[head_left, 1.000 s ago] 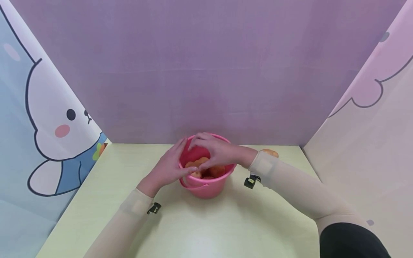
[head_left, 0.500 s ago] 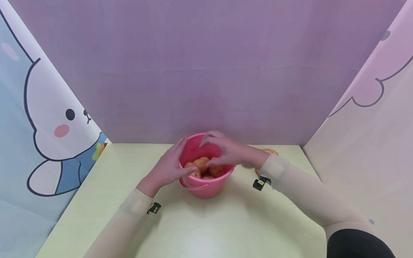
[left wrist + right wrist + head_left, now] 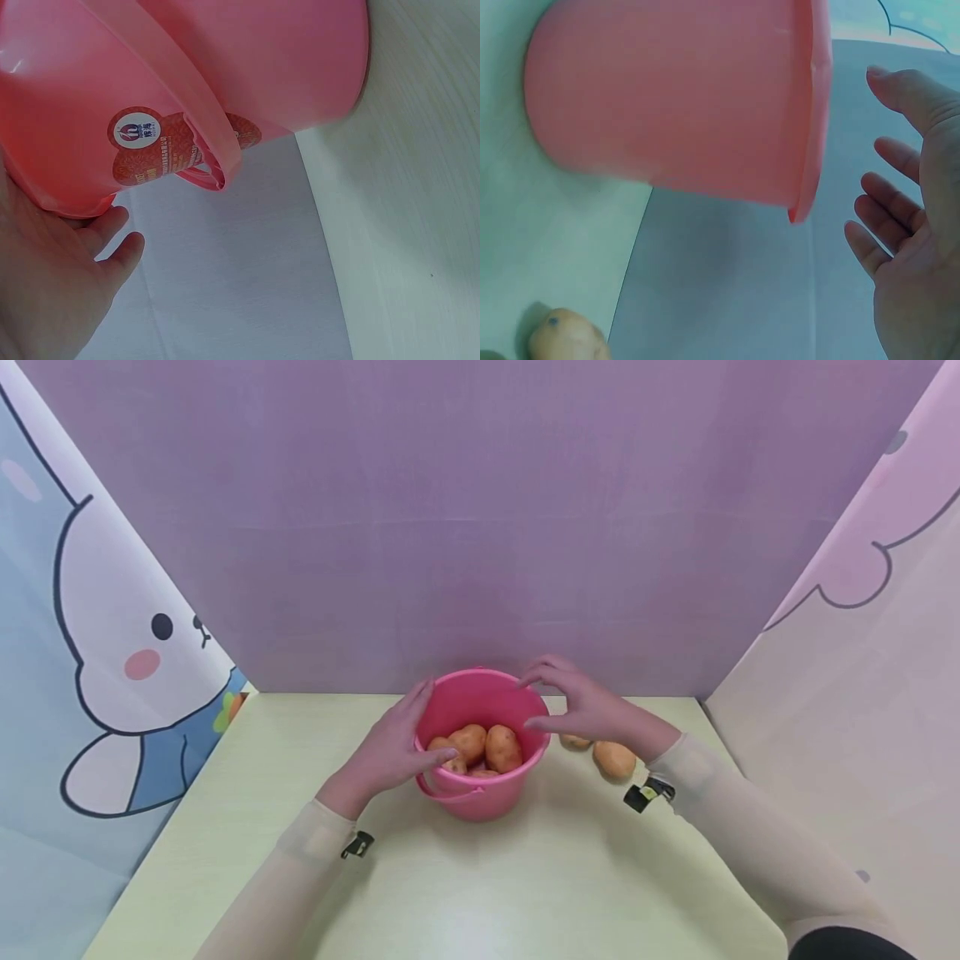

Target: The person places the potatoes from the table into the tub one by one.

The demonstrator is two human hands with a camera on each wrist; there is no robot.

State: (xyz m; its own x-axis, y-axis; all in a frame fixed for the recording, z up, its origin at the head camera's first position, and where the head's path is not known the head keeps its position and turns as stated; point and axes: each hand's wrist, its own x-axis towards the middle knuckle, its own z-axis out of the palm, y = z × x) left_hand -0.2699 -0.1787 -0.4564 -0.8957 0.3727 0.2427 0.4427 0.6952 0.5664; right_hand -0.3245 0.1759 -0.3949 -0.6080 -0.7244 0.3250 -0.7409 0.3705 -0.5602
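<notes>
A pink bucket (image 3: 480, 797) stands upright on the table, with several potatoes (image 3: 502, 749) at its bottom. My left hand (image 3: 382, 752) holds the bucket's left rim, thumb over the edge. In the left wrist view, the bucket's handle (image 3: 202, 112) hangs down against its labelled side. Level with the right rim, my right hand (image 3: 592, 710) has its fingers spread and slightly bent, holding nothing. The right wrist view has that hand (image 3: 915, 225) apart from the rim. Beneath the right hand and wrist lie a potato (image 3: 615, 761) and another, partly covered potato (image 3: 576, 741).
The pale table (image 3: 480, 893) ends at a purple backdrop (image 3: 480, 527) close behind the bucket. A rabbit-printed panel (image 3: 120, 677) rises at the left and a pink-and-white panel (image 3: 862, 693) at the right.
My right hand has moved out of the bucket to the right, past its rim, uncovering the potatoes inside. The left hand and bucket have stayed in place.
</notes>
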